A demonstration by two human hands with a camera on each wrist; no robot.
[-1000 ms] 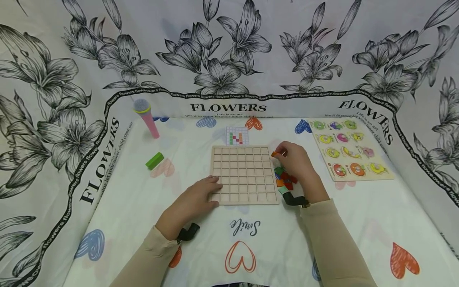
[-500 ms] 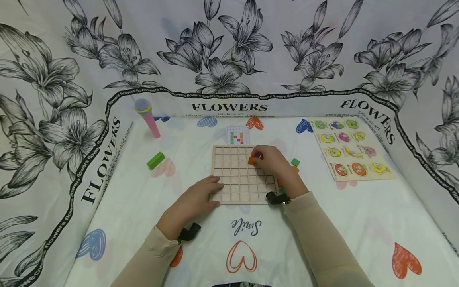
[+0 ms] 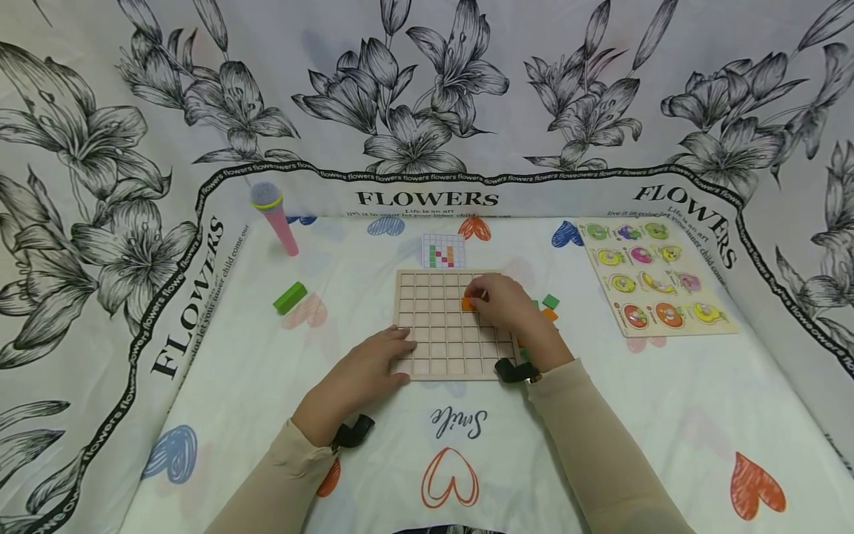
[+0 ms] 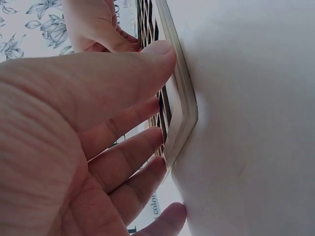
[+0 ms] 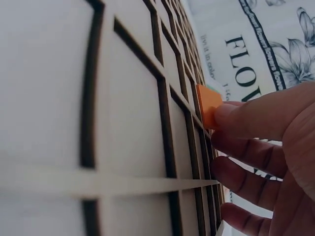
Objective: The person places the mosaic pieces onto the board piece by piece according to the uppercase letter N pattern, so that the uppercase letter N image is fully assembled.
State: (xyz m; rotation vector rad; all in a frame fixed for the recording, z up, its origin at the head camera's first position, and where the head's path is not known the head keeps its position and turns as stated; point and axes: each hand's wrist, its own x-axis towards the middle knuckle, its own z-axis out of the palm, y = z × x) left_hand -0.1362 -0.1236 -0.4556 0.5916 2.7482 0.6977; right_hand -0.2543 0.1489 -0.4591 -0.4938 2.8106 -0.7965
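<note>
A wooden grid board (image 3: pixel 447 360) lies in the middle of the table, its squares framed by thin raised strips. My right hand (image 3: pixel 503 300) pinches an orange square tile (image 5: pixel 209 105) between thumb and index finger, over the board's upper right part. The right wrist view shows the tile tilted on edge against the grid strips. My left hand (image 3: pixel 356 371) rests at the board's lower left corner with relaxed fingers, and its thumb (image 4: pixel 160 54) touches the rim. Right of the board, a green tile (image 3: pixel 550 301) and an orange tile (image 3: pixel 550 314) show; the right forearm hides most others.
Behind the board lies a small card (image 3: pixel 443 251) with a coloured square pattern. A fruit puzzle board (image 3: pixel 657 278) is at the right. At the left are a green block (image 3: pixel 290 298) and a pink toy microphone (image 3: pixel 276 222). Flower-printed cloth (image 3: pixel 427 96) walls the back.
My right hand has taken the orange tile from the pile on the right and carried it left onto the board, lowering it against the grid. The left hand has stayed put.
</note>
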